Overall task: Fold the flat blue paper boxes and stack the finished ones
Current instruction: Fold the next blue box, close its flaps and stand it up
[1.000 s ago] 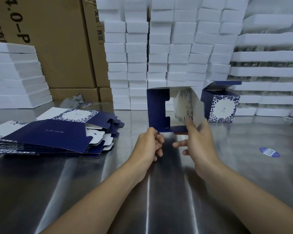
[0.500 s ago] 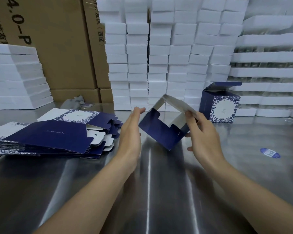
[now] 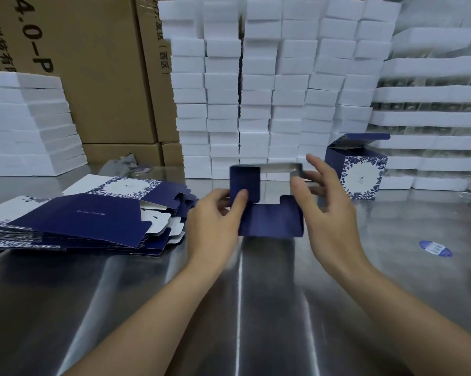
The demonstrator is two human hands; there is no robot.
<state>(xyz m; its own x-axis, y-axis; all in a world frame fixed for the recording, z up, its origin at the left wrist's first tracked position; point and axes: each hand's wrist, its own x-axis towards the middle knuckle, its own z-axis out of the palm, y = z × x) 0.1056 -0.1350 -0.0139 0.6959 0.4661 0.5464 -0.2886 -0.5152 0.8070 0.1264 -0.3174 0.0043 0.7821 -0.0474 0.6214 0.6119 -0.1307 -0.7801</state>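
Note:
A half-formed dark blue paper box (image 3: 271, 219) stands on the steel table (image 3: 228, 308) in front of me, its end flaps toward me. My left hand (image 3: 215, 213) pinches its left flap, thumb on the front. My right hand (image 3: 326, 202) grips the box's right side, thumb on the flap and fingers spread behind. A pile of flat blue-and-white boxes (image 3: 77, 215) lies to the left. One finished box (image 3: 360, 169) with its lid open stands at the back right.
Stacks of white foam blocks (image 3: 269, 90) line the back of the table, with more at the left (image 3: 25, 123) and right. Brown cartons (image 3: 93, 71) stand behind. A blue oval sticker (image 3: 435, 248) lies on the table at right.
The box was turned from a tilted, diamond-like pose to square with its flaps facing me. My left hand went from flat against its side to pinching the left flap.

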